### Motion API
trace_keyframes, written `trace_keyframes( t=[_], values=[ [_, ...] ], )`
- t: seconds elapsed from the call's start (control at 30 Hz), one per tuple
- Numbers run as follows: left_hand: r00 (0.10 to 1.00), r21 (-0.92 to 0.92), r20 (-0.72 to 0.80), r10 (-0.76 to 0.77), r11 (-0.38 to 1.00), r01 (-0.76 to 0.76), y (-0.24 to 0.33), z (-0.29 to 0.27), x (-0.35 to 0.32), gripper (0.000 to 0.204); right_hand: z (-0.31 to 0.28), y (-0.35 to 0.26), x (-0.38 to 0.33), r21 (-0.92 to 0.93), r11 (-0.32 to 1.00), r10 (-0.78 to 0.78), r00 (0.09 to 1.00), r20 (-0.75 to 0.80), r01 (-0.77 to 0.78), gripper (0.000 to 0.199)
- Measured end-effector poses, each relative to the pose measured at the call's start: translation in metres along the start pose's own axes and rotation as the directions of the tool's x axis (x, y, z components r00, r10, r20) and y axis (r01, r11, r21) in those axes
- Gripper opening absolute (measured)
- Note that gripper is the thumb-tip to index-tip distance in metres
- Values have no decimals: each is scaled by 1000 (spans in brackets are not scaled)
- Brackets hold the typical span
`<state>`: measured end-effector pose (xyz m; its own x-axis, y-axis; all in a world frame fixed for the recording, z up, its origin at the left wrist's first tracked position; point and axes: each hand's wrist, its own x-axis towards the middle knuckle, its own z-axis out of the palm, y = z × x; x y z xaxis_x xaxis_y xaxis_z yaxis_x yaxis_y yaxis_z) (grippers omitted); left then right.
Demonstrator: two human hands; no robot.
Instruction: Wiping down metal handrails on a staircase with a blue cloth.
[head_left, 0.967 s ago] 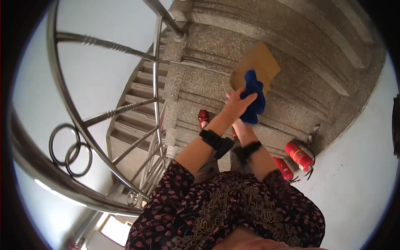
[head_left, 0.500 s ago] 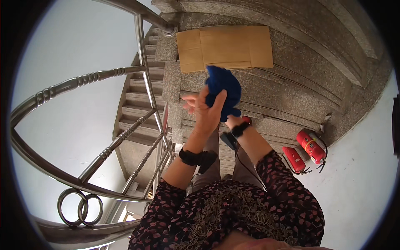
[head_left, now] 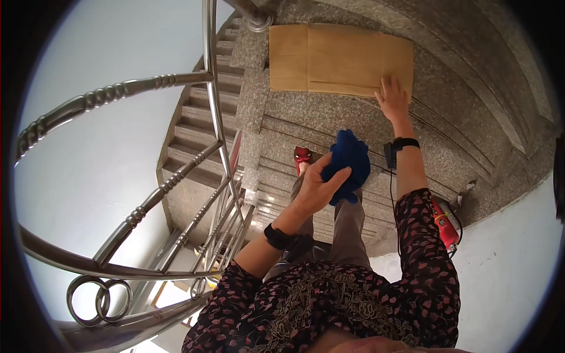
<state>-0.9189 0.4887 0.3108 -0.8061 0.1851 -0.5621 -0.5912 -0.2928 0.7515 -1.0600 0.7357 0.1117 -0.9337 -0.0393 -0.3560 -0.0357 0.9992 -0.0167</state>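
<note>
My left hand (head_left: 318, 187) is closed on a bunched dark-blue cloth (head_left: 351, 165), with the thumb across its near side. The cloth hangs over my legs and the steps below. Farther off to the right, my right hand (head_left: 393, 99) reaches out with its fingers spread at the near right corner of a flat brown cardboard sheet (head_left: 353, 62). Its fingertips overlap the sheet; whether they press on it, I cannot tell. Creases run across the cardboard, which lies on the speckled stone step. Each wrist wears a black band, and a cable runs down from the right one.
A shiny metal stair railing (head_left: 216, 112) curves along my left, with a lower flight of stairs (head_left: 197, 126) beyond it. A red fire extinguisher (head_left: 445, 226) stands by the white wall (head_left: 500, 247) at right, partly behind my sleeve. My red shoe (head_left: 302, 155) rests on a step.
My right hand has come away from the blue cloth and stretched forward to the cardboard's right corner. My left hand, still holding the cloth, has moved slightly right and nearer. The view has shifted.
</note>
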Motion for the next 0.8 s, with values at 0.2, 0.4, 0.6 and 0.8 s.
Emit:
trace_keyframes(
  t=[0.2,0.4,0.6,0.8],
  values=[
    [998,-93,-10,-57,994,56,-5,8,13,26,32,0,-39,-108,984,140,989,-48,-144,61],
    [995,-334,-92,-40,943,7,18,39,24,21,-20,30,-30,724,683,-56,981,187,-99,70],
    [906,-218,-355,232,921,-322,86,15,-10,22,-184,-115,-116,997,72,-442,897,8,27,46],
    [774,-255,-616,147,893,-372,166,-19,-61,33,-315,-174,-105,968,-115,-436,864,-252,225,30]
  ],
)
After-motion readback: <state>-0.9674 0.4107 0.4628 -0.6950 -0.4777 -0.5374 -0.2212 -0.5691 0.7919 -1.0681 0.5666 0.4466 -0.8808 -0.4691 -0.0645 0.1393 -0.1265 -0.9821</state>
